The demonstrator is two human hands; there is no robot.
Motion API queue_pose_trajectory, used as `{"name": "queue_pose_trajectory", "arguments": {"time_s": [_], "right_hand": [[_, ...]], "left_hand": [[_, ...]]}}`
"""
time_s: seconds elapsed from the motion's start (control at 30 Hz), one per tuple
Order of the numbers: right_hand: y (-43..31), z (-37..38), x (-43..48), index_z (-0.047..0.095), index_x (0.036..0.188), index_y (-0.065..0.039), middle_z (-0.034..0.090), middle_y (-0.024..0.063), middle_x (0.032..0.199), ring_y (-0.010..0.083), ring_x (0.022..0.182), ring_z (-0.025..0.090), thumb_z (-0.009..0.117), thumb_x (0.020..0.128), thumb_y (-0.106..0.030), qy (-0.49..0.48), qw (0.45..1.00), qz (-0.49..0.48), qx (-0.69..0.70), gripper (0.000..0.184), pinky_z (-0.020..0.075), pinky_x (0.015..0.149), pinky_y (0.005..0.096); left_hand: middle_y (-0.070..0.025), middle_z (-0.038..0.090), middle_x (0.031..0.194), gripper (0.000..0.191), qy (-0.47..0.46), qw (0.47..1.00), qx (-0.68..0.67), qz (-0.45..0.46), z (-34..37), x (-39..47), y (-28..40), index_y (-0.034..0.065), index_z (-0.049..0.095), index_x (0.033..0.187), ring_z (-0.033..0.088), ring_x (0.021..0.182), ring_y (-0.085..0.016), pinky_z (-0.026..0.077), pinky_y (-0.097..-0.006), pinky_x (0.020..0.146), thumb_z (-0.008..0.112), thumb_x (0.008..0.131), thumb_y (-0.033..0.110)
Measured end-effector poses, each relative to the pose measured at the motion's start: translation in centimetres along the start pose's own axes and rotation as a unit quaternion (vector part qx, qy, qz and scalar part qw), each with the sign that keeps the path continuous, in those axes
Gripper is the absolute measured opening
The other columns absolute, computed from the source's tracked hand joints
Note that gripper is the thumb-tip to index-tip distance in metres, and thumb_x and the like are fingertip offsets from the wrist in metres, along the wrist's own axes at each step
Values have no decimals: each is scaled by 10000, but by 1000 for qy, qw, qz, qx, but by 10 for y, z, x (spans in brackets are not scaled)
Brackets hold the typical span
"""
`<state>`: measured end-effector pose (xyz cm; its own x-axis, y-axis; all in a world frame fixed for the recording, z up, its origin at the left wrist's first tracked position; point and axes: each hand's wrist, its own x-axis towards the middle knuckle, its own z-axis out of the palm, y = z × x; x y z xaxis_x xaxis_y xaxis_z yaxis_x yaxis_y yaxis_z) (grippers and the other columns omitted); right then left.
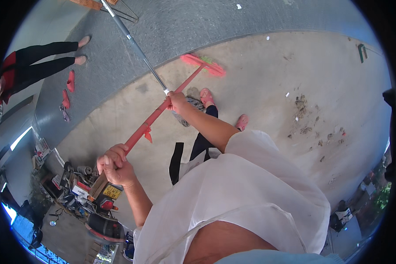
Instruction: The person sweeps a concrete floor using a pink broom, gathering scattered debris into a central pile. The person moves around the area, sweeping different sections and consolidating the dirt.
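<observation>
My left hand (117,166) is closed around the upper part of a broom's red handle (142,130). Farther down, my right hand (177,102) grips the same handle. The broom's pink bristle head (204,65), with some green in it, rests on the concrete floor. A mop's grey and silver pole (137,49) runs from the top left to my right hand; whether my fingers also hold it, I cannot tell. The mop's grey strings (195,104) lie on the floor beyond that hand, partly hidden by my forearm. A red tie (148,133) hangs from the broom handle.
Another person's dark-trousered legs (49,59) are at the left, near red slippers (70,81). A loaded motorcycle (102,221) stands at lower left. Dirt clumps (301,103) and white scraps (287,94) lie on the concrete. My pink shoes (207,96) are beside the mop.
</observation>
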<state>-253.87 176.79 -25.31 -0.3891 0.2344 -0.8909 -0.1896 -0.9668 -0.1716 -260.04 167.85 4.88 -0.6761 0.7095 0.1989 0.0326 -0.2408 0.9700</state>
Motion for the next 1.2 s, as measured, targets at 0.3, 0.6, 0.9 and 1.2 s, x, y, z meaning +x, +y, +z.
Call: {"name": "queue_pose_trajectory", "arguments": {"time_s": [0.3, 0.6, 0.9, 1.2], "right_hand": [[-51, -113, -35, 437, 727, -33, 470, 66, 655, 195, 553, 500, 432, 861, -166, 131, 968, -119, 176, 189, 459, 492, 356], [36, 20, -54, 416, 771, -78, 454, 39, 673, 165, 587, 505, 426, 873, -150, -64, 990, 119, 33, 125, 437, 506, 332], [-41, -100, -57, 413, 727, -71, 470, 54, 644, 174, 564, 501, 417, 864, -137, -2, 1000, -1, 13, 152, 473, 506, 350], [-72, -169, -116, 439, 733, -57, 471, 49, 655, 167, 543, 494, 435, 842, -130, 40, 998, -17, -50, 131, 446, 475, 318]], "left_hand": [[-13, 329, 479, 267, -37, 978, -120, -166, 7, -6, -56, 80, 380, 616, 370, 482, -160, 431, -437, 660, 435, 859, 177], [-34, 381, 473, 227, 14, 998, 68, 0, 0, -3, 62, 22, 444, 652, 402, 452, -155, 464, -394, 534, 487, 852, 120], [-36, 342, 481, 251, 79, 991, -20, -104, 46, -47, 1, 37, 425, 620, 385, 466, -170, 458, -412, 562, 462, 848, 133], [-26, 336, 465, 257, 144, 982, -87, -82, 83, -123, 21, 47, 412, 614, 376, 439, -166, 466, -410, 577, 443, 843, 159]]}}
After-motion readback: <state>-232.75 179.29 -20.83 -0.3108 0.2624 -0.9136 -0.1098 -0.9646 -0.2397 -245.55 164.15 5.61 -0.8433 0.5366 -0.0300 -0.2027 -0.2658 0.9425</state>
